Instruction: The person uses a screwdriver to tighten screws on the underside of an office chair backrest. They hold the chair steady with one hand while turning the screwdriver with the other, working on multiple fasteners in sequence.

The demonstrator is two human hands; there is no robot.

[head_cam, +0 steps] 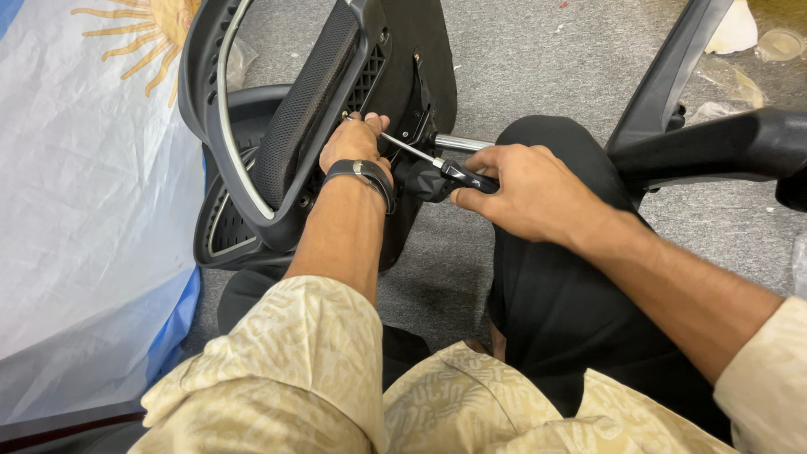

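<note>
- Screwdriver (437,168) in the head view: its black handle sits in the right hand (530,193), and its thin metal shaft runs up and to the left, ending at the left hand (357,143). Its long axis slants from lower right to upper left, pointing into the chair part.
- Right hand: the fingers are wrapped closed round the handle, thumb on top, so the grip looks firm.
- Left hand: it wears a dark wristband (363,174) and rests against the black office chair backrest (277,126). Its fingers are curled at the shaft's tip, pinching or steadying something small there; what exactly they hold is hidden.
- The tip meets the chair just where the mesh frame joins a flat black plate (420,76). The left hand is nearer this spot; the right hand stands off by the length of the tool.
- A shiny metal cylinder (462,143) sticks out just behind the shaft.
- The chair lies on grey carpet floor (538,67), with a pale blue and white cloth (84,210) to the left.
</note>
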